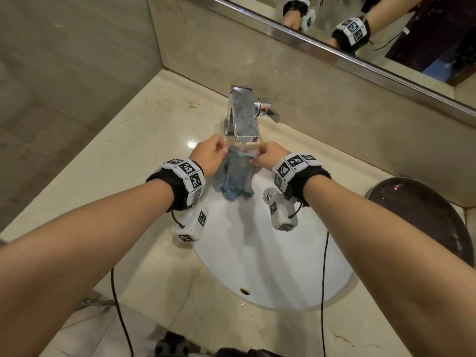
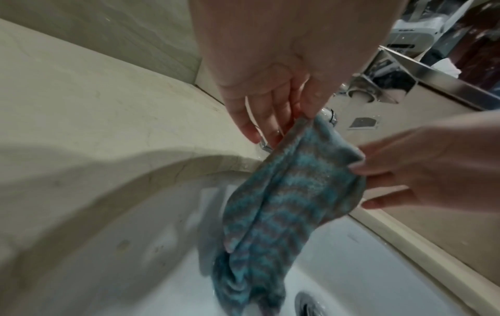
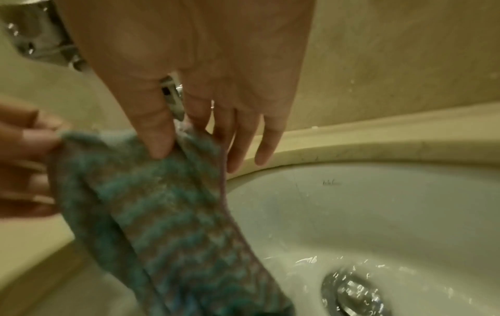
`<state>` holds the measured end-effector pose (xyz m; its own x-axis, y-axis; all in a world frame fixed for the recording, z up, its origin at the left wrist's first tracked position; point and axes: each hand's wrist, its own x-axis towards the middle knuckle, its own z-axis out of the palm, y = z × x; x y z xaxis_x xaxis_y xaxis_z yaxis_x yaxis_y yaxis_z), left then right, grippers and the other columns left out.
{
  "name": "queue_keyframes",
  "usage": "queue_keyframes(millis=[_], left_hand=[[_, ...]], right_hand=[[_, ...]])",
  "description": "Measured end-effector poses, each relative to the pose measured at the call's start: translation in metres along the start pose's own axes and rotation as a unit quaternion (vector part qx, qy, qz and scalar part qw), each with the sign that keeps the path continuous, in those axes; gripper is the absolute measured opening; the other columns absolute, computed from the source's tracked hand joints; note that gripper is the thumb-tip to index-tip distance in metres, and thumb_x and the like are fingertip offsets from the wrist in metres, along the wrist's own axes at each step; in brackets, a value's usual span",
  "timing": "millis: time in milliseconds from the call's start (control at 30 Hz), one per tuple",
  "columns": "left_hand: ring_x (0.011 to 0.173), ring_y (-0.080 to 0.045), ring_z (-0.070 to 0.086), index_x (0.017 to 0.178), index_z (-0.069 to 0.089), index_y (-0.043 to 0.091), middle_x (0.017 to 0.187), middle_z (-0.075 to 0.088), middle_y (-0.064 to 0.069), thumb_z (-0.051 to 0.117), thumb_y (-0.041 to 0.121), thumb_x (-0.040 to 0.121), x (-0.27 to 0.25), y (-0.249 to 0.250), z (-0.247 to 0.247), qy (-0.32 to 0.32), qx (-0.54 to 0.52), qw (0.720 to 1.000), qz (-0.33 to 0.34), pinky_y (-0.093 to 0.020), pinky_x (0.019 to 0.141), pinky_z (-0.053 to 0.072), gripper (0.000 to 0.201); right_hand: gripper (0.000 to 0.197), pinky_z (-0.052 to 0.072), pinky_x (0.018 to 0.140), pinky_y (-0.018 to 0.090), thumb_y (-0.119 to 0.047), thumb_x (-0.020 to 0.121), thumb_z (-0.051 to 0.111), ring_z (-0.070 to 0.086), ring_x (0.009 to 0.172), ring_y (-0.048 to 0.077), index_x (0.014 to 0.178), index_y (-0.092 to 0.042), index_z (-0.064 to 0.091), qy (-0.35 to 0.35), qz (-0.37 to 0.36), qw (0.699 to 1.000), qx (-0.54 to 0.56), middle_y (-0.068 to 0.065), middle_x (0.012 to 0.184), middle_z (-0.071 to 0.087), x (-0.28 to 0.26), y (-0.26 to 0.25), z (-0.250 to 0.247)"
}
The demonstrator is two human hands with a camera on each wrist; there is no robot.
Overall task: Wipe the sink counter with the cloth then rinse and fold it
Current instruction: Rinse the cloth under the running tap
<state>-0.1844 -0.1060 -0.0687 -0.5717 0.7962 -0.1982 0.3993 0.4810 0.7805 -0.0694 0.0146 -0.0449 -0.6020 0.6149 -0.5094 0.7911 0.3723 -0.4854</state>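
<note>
This is a bathroom, at a washbasin vanity. A white oval sink (image 1: 270,266) is set under a cream marble counter (image 1: 134,150) in the lower middle of the frame. A square chrome tap (image 1: 243,114) with a side lever stands at the sink's far edge, water running from its spout. A chrome-framed mirror (image 1: 386,29) crosses the upper right above a marble backsplash, and beige stone wall panels (image 1: 64,60) fill the upper left.

Beige marble walls (image 1: 77,60) close the corner before me; a steel-framed mirror (image 1: 386,34) hangs above the backsplash, glare shining off the polished stone
</note>
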Motion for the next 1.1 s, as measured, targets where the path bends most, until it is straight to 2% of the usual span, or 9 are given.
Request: queue_keyframes(millis=[67, 133, 233, 433, 567, 733, 833, 967, 1100], left_hand=[[0.084, -0.019, 0.050, 0.092, 0.052, 0.015, 0.090, 0.055, -0.005, 0.047, 0.012, 0.092, -0.001, -0.005, -0.001, -0.002, 0.009, 1.000, -0.014, -0.024, 0.075, 0.036, 0.006], [0.085, -0.019, 0.050, 0.094, 0.053, 0.016, 0.091, 0.055, -0.004, 0.049, 0.011, 0.090, -0.002, -0.010, -0.002, -0.020, 0.015, 0.999, -0.032, -0.024, 0.075, 0.036, 0.008], [0.094, -0.021, 0.056, 0.111, 0.054, 0.011, 0.103, 0.060, -0.006, 0.053, 0.011, 0.089, -0.007, -0.012, -0.001, -0.081, 0.026, 0.995, -0.042, -0.026, 0.079, 0.042, 0.023], [0.115, -0.027, 0.056, 0.123, 0.049, 0.006, 0.124, 0.059, -0.013, 0.058, 0.011, 0.087, -0.008, 0.000, 0.004, -0.101, 0.002, 0.995, 0.018, -0.034, 0.100, 0.044, 0.037], [0.107, -0.030, 0.057, 0.112, 0.055, 0.002, 0.116, 0.062, -0.016, 0.054, 0.012, 0.090, -0.003, 0.007, 0.003, -0.073, 0.039, 0.997, 0.010, -0.026, 0.086, 0.040, 0.024], [0.104, -0.029, 0.057, 0.107, 0.056, 0.004, 0.110, 0.063, -0.018, 0.046, 0.010, 0.094, 0.000, 0.010, 0.000, -0.032, -0.021, 0.999, 0.015, -0.024, 0.079, 0.037, 0.018], [0.099, -0.028, 0.056, 0.104, 0.055, 0.006, 0.108, 0.063, -0.018, 0.044, 0.011, 0.095, -0.001, 0.006, 0.000, -0.036, -0.028, 0.999, 0.010, -0.026, 0.078, 0.037, 0.016], [0.093, -0.026, 0.053, 0.107, 0.054, 0.003, 0.096, 0.058, -0.013, 0.042, 0.011, 0.095, -0.003, -0.003, -0.002, -0.055, 0.009, 0.998, -0.017, -0.027, 0.075, 0.036, 0.018], [0.085, -0.022, 0.053, 0.108, 0.054, 0.007, 0.088, 0.057, -0.005, 0.049, 0.008, 0.091, -0.002, -0.007, -0.004, -0.065, 0.018, 0.996, -0.053, -0.023, 0.062, 0.040, 0.018]], right_hand=[[0.008, 0.048, 0.072, 0.025, -0.010, 0.085, 0.062, 0.059, 0.087, 0.024, 0.092, -0.005, 0.061, 0.019, -0.014, 0.996, 0.090, 0.007, 0.087, 0.059, -0.001, -0.002, -0.001], [0.018, 0.049, 0.063, 0.015, -0.005, 0.086, 0.061, 0.056, 0.083, 0.019, 0.104, -0.004, 0.061, 0.019, -0.033, 0.986, 0.164, 0.009, 0.094, 0.061, -0.005, -0.007, 0.001], [0.039, 0.048, 0.080, 0.025, 0.000, 0.084, 0.063, 0.055, 0.096, 0.019, 0.123, 0.001, 0.056, 0.022, -0.050, 0.973, 0.227, 0.012, 0.107, 0.060, -0.007, -0.012, 0.008], [0.038, 0.049, 0.085, 0.031, -0.003, 0.085, 0.062, 0.059, 0.098, 0.024, 0.123, 0.002, 0.055, -0.021, -0.056, 0.976, 0.211, 0.015, 0.112, 0.063, -0.010, -0.015, 0.009], [0.041, 0.051, 0.076, 0.025, -0.001, 0.082, 0.063, 0.057, 0.093, 0.022, 0.122, -0.002, 0.056, -0.026, -0.055, 0.983, 0.173, 0.015, 0.109, 0.063, -0.007, -0.011, 0.007], [0.037, 0.036, 0.056, 0.015, -0.008, 0.085, 0.063, 0.049, 0.086, 0.017, 0.121, -0.005, 0.055, -0.031, -0.076, 0.996, -0.032, 0.003, 0.095, 0.051, -0.007, -0.010, 0.003], [0.011, 0.031, 0.053, 0.016, -0.007, 0.088, 0.058, 0.047, 0.081, 0.017, 0.098, -0.009, 0.063, -0.042, -0.063, 0.994, -0.078, 0.003, 0.078, 0.052, -0.005, -0.005, 0.006], [0.025, 0.030, 0.057, 0.022, -0.009, 0.086, 0.058, 0.041, 0.068, 0.015, 0.064, -0.020, 0.053, -0.037, -0.028, 0.997, 0.069, 0.002, 0.070, 0.047, -0.002, 0.002, 0.005], [0.017, 0.046, 0.079, 0.025, -0.003, 0.090, 0.051, 0.055, 0.079, 0.016, 0.093, -0.015, 0.062, -0.030, -0.049, 0.978, 0.201, 0.004, 0.086, 0.060, 0.001, -0.001, 0.004]])
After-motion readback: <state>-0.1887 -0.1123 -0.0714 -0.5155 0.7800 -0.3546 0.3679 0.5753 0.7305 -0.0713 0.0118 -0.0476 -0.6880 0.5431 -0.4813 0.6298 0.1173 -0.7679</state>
